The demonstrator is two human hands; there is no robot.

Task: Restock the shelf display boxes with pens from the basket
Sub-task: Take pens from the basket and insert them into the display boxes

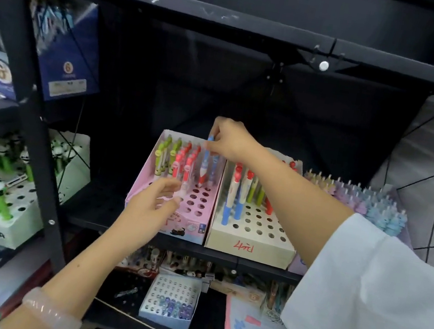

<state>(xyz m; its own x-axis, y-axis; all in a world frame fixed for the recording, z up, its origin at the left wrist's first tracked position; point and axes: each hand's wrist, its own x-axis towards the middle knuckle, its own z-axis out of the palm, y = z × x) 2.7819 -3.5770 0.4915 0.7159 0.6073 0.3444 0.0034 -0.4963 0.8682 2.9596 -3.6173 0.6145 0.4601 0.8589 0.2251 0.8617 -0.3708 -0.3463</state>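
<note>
Restocking well under way, mid-insertion. Right hand [231, 138] reaching over the back edge of the pink box [148, 175], pinching the top of a blue pen [205, 162] and standing it upright in the rear rows, beside the red pens [186, 162] and green pens [164, 152]. Left hand [158, 197] hovering at the box's front-left, fingers loosely curled round what looks like a clear pen; too blurred to call for sure. Plenty of empty holes along the front rows. Next, probably: seat the blue pen straight down into its hole, let go, then feed the left hand's pen into a free hole nearby. Needs a clean vertical line so neighbours stay put.

Basket nowhere in view. Cream box [251, 244] touching the pink one on the right, half filled, front rows bare. Pastel pens further right. All on a black metal shelf [224, 253]; panda pens on the left bay, more stationery on the shelf below.
</note>
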